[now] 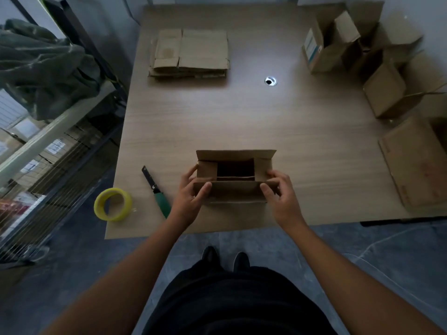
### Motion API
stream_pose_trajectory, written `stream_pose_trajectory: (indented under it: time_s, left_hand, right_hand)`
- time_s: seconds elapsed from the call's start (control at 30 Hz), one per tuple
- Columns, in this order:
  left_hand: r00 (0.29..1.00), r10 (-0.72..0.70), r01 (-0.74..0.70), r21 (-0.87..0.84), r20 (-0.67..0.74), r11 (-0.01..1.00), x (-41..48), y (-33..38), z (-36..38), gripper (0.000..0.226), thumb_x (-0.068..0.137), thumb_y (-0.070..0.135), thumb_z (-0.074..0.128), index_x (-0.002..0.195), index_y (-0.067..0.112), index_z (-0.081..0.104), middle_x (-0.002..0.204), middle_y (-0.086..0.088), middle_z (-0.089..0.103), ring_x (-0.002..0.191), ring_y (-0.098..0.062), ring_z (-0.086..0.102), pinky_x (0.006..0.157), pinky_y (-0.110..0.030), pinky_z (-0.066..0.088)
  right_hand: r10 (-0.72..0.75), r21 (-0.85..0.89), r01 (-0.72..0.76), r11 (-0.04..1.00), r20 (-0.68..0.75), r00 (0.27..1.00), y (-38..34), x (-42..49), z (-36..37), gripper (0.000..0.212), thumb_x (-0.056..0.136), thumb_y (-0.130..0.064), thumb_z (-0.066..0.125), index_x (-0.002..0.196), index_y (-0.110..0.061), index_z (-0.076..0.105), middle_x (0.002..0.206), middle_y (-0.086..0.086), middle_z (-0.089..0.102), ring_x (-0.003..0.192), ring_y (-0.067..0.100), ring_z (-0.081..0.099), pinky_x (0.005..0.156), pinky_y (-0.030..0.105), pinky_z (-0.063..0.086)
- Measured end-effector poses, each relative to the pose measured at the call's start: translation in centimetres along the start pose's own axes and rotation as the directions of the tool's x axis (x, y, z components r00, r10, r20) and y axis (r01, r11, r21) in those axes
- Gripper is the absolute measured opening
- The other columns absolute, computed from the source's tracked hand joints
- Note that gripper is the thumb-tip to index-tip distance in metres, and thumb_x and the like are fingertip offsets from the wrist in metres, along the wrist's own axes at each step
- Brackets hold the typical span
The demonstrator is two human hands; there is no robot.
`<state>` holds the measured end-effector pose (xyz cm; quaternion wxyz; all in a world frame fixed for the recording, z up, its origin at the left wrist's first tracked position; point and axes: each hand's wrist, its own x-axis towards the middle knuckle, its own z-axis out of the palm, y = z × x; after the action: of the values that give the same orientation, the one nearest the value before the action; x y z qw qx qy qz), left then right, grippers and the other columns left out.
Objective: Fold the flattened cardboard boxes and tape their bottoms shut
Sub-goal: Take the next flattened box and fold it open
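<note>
Two hands, left hand (189, 197) and right hand (281, 197), pinch the box's (234, 175) near flap (233, 189) by the table's (242, 122) near edge, folding it shut for taping.

Matt brown cardboard box (233, 176) on a seemingly wood-grain laminate table (242, 117).

Dim, cool light overall; the brightest patch lies on the table (242, 112) well beyond the fingers (205, 189), a pale sheen around the metal grommet (270, 81); the opening of the box (232, 192) between the fingers is deep shadow; everything is softly blurred, most so left of the fingers at the tape roll (113, 204); wide-angle distortion bends the table edges outward toward the corners.
</note>
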<state>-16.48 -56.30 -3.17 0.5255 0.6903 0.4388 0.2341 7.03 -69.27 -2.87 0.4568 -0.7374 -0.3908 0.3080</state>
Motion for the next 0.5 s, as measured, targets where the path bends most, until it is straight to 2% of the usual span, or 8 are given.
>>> stream_pose_trajectory:
  time_s: [0.07,0.1,0.17,0.23,0.3,0.4,0.43,0.5]
  left_hand:
    - [0.999,-0.038,0.039,0.016,-0.031,0.999,0.1,-0.6,0.1,0.021,0.097,0.038,0.060,0.107,0.022,0.070,0.150,0.015,0.032,0.119,0.023,0.040,0.098,-0.014,0.045]
    - [0.997,-0.053,0.054,0.020,-0.055,0.998,0.3,-0.9,0.1,0.019,0.098,0.036,0.062,0.108,0.021,0.069,0.148,0.014,0.035,0.121,0.017,0.043,0.102,-0.024,0.047]
    - [0.991,-0.068,0.073,0.039,-0.116,0.997,0.6,-1.2,0.1,0.027,0.096,0.035,0.068,0.118,0.020,0.063,0.141,0.009,0.042,0.124,-0.004,0.048,0.105,-0.040,0.050]
    - [0.979,-0.109,0.116,0.029,-0.172,0.993,0.8,-1.2,0.1,0.052,0.090,0.036,0.075,0.132,0.021,0.049,0.134,0.005,0.047,0.118,-0.016,0.053,0.100,-0.049,0.052]
    - [0.977,-0.118,0.119,-0.006,-0.179,0.993,1.0,-0.6,-0.3,0.081,0.086,0.033,0.080,0.148,0.027,0.029,0.138,0.003,0.044,0.117,-0.022,0.054,0.099,-0.049,0.052]
    - [0.993,0.010,0.006,0.135,-0.118,0.991,2.3,0.0,-1.1,0.111,0.085,0.026,0.082,0.160,0.031,0.000,0.159,-0.004,0.023,0.135,-0.028,0.044,0.111,-0.047,0.044]
    - [0.996,0.036,-0.022,0.184,-0.076,0.983,2.8,0.3,-1.4,0.112,0.085,0.024,0.081,0.160,0.031,-0.001,0.163,-0.002,0.017,0.142,-0.028,0.037,0.116,-0.048,0.039]
    - [0.997,0.079,-0.073,0.248,-0.016,0.966,3.5,1.0,-1.7,0.100,0.087,0.022,0.079,0.160,0.029,0.012,0.162,-0.002,0.022,0.144,-0.026,0.034,0.118,-0.049,0.036]
  right_hand:
    - [0.014,-0.002,-0.014,1.000,-0.054,0.998,0.1,-0.1,0.7,0.028,0.096,-0.039,0.065,0.115,-0.021,0.056,0.131,-0.005,0.049,0.125,0.010,0.050,0.107,0.047,0.047]
    - [0.016,0.000,-0.016,1.000,-0.088,0.996,0.2,-0.1,1.1,0.034,0.095,-0.034,0.069,0.122,-0.023,0.051,0.131,-0.002,0.048,0.123,0.012,0.051,0.105,0.046,0.049]
    - [0.048,0.001,-0.048,0.999,-0.136,0.990,0.1,-0.1,1.8,0.058,0.093,-0.027,0.073,0.139,-0.027,0.039,0.135,0.001,0.042,0.123,0.014,0.049,0.103,0.029,0.049]
    - [0.088,-0.013,-0.091,0.996,-0.144,0.986,-0.2,0.2,2.4,0.079,0.092,-0.020,0.074,0.153,-0.024,0.024,0.138,0.000,0.033,0.125,0.013,0.043,0.100,0.011,0.040]
    - [0.075,-0.053,-0.083,0.995,-0.132,0.988,-0.3,0.7,2.6,0.091,0.093,-0.019,0.073,0.160,-0.024,0.010,0.139,-0.003,0.028,0.127,0.014,0.041,0.104,0.018,0.038]
    - [0.043,-0.129,-0.054,0.990,-0.082,0.996,-0.2,1.2,2.3,0.099,0.094,-0.026,0.071,0.161,-0.033,-0.002,0.137,-0.004,0.031,0.129,0.020,0.043,0.108,0.040,0.042]
    - [0.034,-0.147,-0.044,0.988,-0.071,0.997,0.0,1.4,2.2,0.099,0.095,-0.027,0.071,0.161,-0.035,-0.003,0.137,-0.004,0.033,0.129,0.020,0.043,0.109,0.043,0.042]
    - [0.015,-0.169,-0.024,0.985,-0.056,0.998,0.1,1.8,1.9,0.100,0.095,-0.029,0.070,0.160,-0.038,-0.006,0.138,0.001,0.036,0.128,0.019,0.042,0.110,0.045,0.041]
